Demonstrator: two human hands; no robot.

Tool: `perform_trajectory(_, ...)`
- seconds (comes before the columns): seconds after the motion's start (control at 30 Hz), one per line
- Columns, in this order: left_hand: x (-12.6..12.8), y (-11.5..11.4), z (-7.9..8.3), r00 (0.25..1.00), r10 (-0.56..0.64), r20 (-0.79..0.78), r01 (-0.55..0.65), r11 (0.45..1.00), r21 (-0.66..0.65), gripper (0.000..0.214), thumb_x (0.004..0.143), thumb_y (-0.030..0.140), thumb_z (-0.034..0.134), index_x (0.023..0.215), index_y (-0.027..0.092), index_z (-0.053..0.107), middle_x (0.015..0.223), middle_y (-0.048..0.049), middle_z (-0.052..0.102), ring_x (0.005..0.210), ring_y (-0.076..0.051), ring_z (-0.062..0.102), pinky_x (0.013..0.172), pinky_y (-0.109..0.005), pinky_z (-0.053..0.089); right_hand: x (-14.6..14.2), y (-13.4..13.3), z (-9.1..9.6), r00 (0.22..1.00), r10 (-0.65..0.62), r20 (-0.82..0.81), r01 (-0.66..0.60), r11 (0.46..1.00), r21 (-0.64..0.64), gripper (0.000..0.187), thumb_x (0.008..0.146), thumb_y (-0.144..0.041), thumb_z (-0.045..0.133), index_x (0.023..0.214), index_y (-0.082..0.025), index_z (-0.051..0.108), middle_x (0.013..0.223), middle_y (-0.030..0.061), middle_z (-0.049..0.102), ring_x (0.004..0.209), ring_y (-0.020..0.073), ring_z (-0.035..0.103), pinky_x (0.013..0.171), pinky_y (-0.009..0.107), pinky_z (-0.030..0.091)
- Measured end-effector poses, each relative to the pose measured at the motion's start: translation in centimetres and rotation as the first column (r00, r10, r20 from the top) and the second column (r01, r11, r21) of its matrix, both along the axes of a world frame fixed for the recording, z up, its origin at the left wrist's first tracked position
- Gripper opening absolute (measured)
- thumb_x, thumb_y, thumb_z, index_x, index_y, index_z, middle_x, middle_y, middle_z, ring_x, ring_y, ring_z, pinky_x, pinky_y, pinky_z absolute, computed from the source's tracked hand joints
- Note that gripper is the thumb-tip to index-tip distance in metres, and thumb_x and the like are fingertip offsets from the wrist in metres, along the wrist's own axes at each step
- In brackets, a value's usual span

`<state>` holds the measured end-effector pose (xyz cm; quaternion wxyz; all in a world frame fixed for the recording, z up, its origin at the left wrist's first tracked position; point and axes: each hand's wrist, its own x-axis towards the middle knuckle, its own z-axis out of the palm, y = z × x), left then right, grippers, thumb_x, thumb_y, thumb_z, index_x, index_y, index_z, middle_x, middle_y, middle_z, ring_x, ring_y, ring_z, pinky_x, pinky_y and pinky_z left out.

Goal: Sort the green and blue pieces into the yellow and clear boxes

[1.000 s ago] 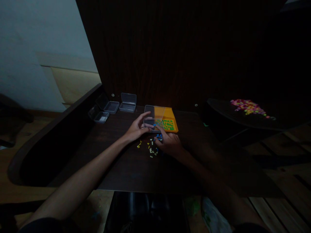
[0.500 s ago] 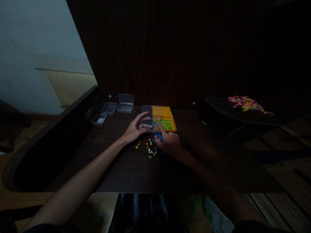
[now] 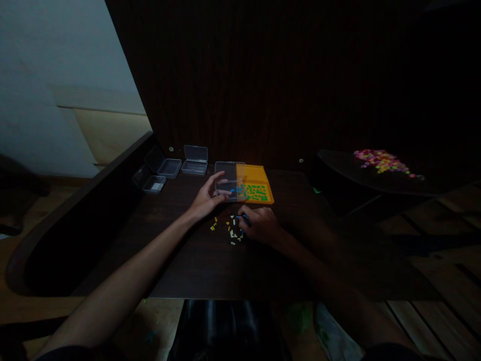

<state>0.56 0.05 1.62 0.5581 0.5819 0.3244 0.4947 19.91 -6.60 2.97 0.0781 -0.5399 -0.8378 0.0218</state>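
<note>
My left hand [image 3: 209,198] grips the left side of an open clear plastic box [image 3: 236,198], its fingers partly behind the see-through wall. Several small blue bricks [image 3: 239,189] lie inside this box. The box overlaps the left part of an open orange case [image 3: 268,193], which holds many green bricks [image 3: 257,192]. Just in front, my right hand [image 3: 262,223] is low over the table, fingers curled and closed around a small blue brick [image 3: 242,216]. Loose yellow bricks [image 3: 213,226] and pale bricks [image 3: 233,234] lie between my hands; the right hand hides some pieces.
Open clear boxes [image 3: 194,167] stand at the back left of the dark table [image 3: 195,271], by a raised side panel [image 3: 75,215]. A heap of pink and yellow pieces [image 3: 383,161] lies on a dark surface at right. A tall dark panel rises behind.
My right hand has drawn back from the clear box to the blue bricks on the table, its index finger now curled. The clear box has shifted slightly left and away in my left hand.
</note>
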Motion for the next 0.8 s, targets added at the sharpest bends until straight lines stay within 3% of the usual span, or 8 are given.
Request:
perform_trajectory(0.33, -0.07, 0.28, -0.36, 1.000, -0.007, 0.016, 0.007, 1.000, 0.007, 0.074, 0.069, 0.015, 0.072, 0.136, 0.024, 0.043, 0.134, -0.0130, 0.049, 0.091, -0.016, 0.067, 0.082, -0.031, 0.055, -0.11, 0.04, -0.59, 0.997, 0.002, 0.081, 0.002, 0.999, -0.041, 0.031, 0.090, -0.037, 0.045, 0.109, -0.024, 0.066, 0.093, 0.0073, 0.072, 0.086, 0.0218, 0.064, 0.072, 0.030, 0.035)
perform_trajectory(0.8, -0.08, 0.36, -0.54, 1.000, -0.016, 0.025, 0.016, 1.000, -0.002, 0.072, 0.070, 0.017, 0.073, 0.136, 0.024, 0.043, 0.133, -0.0130, 0.050, 0.092, -0.017, 0.068, 0.082, -0.032, 0.056, -0.35, 0.21, -0.69, 0.997, -0.055, 0.056, 0.058, 0.996, -0.067, 0.031, 0.092, -0.036, 0.046, 0.111, -0.025, 0.067, 0.096, 0.0074, 0.073, 0.091, 0.0217, 0.064, 0.076, 0.029, 0.039)
